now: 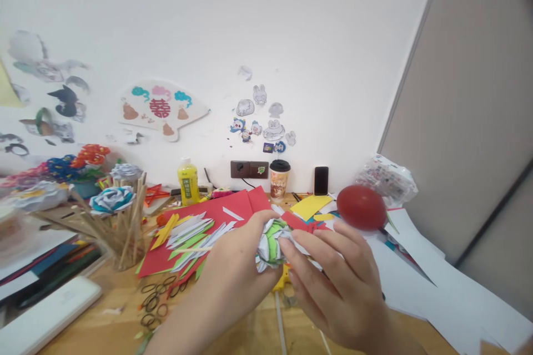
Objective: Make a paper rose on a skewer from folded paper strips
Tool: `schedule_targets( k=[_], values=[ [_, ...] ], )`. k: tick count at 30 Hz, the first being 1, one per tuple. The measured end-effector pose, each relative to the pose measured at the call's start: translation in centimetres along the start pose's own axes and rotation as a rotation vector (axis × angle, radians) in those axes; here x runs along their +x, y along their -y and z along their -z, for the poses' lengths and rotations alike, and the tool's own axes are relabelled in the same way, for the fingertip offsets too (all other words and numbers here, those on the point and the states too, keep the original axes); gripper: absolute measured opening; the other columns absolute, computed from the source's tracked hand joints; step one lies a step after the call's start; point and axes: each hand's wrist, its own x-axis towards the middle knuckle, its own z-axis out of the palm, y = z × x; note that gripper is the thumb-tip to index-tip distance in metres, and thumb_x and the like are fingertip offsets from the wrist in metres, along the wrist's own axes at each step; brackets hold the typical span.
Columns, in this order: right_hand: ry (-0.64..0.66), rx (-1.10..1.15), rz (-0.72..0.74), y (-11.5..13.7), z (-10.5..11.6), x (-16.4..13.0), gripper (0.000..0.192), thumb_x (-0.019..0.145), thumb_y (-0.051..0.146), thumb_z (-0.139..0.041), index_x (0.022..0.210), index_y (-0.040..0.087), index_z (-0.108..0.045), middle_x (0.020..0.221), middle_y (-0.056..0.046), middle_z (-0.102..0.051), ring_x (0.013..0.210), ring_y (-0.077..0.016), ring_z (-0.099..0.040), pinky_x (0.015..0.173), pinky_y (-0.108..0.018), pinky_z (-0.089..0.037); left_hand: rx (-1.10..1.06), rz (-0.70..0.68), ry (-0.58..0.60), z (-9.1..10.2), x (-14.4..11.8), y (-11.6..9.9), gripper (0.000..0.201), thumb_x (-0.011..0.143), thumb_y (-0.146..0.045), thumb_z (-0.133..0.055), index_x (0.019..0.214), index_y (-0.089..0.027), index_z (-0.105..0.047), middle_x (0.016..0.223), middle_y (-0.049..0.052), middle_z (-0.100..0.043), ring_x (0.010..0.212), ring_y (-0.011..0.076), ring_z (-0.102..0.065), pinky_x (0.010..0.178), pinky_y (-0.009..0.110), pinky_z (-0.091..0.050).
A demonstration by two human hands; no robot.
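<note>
1. Holding a small paper flower (pixel 272 241) of white and green petals, we keep it above the wooden worktop (pixel 125 294), just in front of the red paper sheet (pixel 216 211).
2. Our left hand (pixel 233 272) curls its fingers narrow around the left side of the flower, pinching it from behind; our right hand (pixel 333 277) has its fingers (pixel 300 244) closed lightly on the right-hand petals, thumb and forefinger touching the paper.
3. To do this shaping well, we judge it best to let the left hand stay the anchor while the right works one petal at a time, pressing gently so the folds do not crush or tear.
4. Loose white and green paper strips (pixel 191 233) lie on the red sheet, and a scatter of rubber bands (pixel 156 297) sits on the wood nearer us.
5. A red ball (pixel 361 207) rests just beyond the right hand, apart from it.
6. For writing: the fan cut-out (pixel 162 110) on the wall bears a red Chinese double-happiness character.
7. The yellow bottle (pixel 188 182) has a green label and the paper cup (pixel 279 180) a printed picture, but we cannot read either.
8. A dark phone (pixel 321 180) leans against the wall with its screen blank.
</note>
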Motion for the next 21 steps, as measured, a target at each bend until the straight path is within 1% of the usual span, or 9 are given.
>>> schedule_targets(
  k=[3,6,8,11,13,16,18,21],
  values=[
    [0.033,0.003,-0.006,0.1,0.0,0.2,0.021,0.082,0.013,-0.053,0.099,0.012,-0.066,0.092,-0.007,-0.066,0.087,-0.0203,-0.053,0.085,-0.039,-0.041,0.006,0.01,-0.009,-0.1,0.0,0.1,0.046,0.069,-0.015,-0.051,0.114,-0.024,-0.045,0.083,0.002,-0.067,0.07,0.0204,-0.065,0.058,0.028,-0.046],
    [0.07,0.072,-0.043,-0.1,0.1,0.1,0.024,0.083,0.014,-0.05,0.102,0.01,-0.064,0.095,-0.009,-0.065,0.088,-0.0211,-0.053,0.084,-0.04,-0.042,-0.032,0.016,0.001,-0.2,0.0,0.2,0.045,0.068,-0.015,-0.052,0.112,-0.024,-0.047,0.082,0.001,-0.067,0.069,0.02,-0.064,0.057,0.028,-0.046],
    [0.064,0.126,-0.079,-0.3,0.3,0.0,0.026,0.084,0.014,-0.047,0.104,0.012,-0.063,0.099,-0.009,-0.064,0.089,-0.0216,-0.053,0.083,-0.041,-0.043,-0.089,0.018,0.01,-0.4,0.0,0.2,0.044,0.067,-0.013,-0.053,0.109,-0.024,-0.047,0.082,0.0,-0.066,0.069,0.0188,-0.063,0.057,0.027,-0.046],
    [0.007,0.145,-0.099,-0.7,0.8,-0.2,0.026,0.083,0.013,-0.047,0.102,0.014,-0.064,0.099,-0.009,-0.062,0.089,-0.0209,-0.053,0.083,-0.04,-0.044,-0.18,0.035,0.004,-0.6,0.0,0.3,0.043,0.067,-0.011,-0.054,0.108,-0.025,-0.045,0.084,-0.001,-0.065,0.07,0.0164,-0.062,0.06,0.026,-0.047],
    [-0.016,0.124,-0.067,-0.8,0.9,-0.3,0.024,0.082,0.012,-0.048,0.098,0.015,-0.065,0.095,-0.008,-0.063,0.088,-0.02,-0.053,0.083,-0.039,-0.044,-0.21,0.056,-0.032,-0.7,-0.1,0.3,0.044,0.068,-0.012,-0.055,0.109,-0.025,-0.044,0.087,-0.001,-0.065,0.073,0.0161,-0.062,0.063,0.026,-0.048],
    [-0.015,0.073,0.008,-0.5,0.8,-0.2,0.023,0.081,0.013,-0.05,0.097,0.014,-0.066,0.093,-0.007,-0.063,0.087,-0.019,-0.053,0.084,-0.036,-0.043,-0.23,0.107,-0.105,-0.9,-0.1,0.1,0.043,0.069,-0.016,-0.058,0.109,-0.025,-0.044,0.092,0.001,-0.064,0.077,0.0172,-0.063,0.065,0.026,-0.05],
    [-0.019,0.048,0.034,-0.3,0.4,-0.3,0.024,0.081,0.013,-0.05,0.097,0.013,-0.066,0.094,-0.007,-0.063,0.086,-0.0186,-0.052,0.084,-0.036,-0.043,-0.243,0.143,-0.144,-0.9,-0.1,-0.1,0.04,0.069,-0.018,-0.058,0.107,-0.024,-0.045,0.092,0.002,-0.065,0.076,0.0175,-0.064,0.063,0.026,-0.05],
    [-0.012,0.026,0.05,-0.2,-0.1,-0.4,0.025,0.081,0.013,-0.048,0.098,0.015,-0.066,0.097,-0.006,-0.063,0.086,-0.0179,-0.051,0.084,-0.036,-0.043,-0.257,0.165,-0.171,-0.7,-0.1,-0.3,0.037,0.068,-0.018,-0.057,0.103,-0.024,-0.047,0.088,0.0,-0.066,0.072,0.0168,-0.064,0.058,0.024,-0.05]
  ],
)
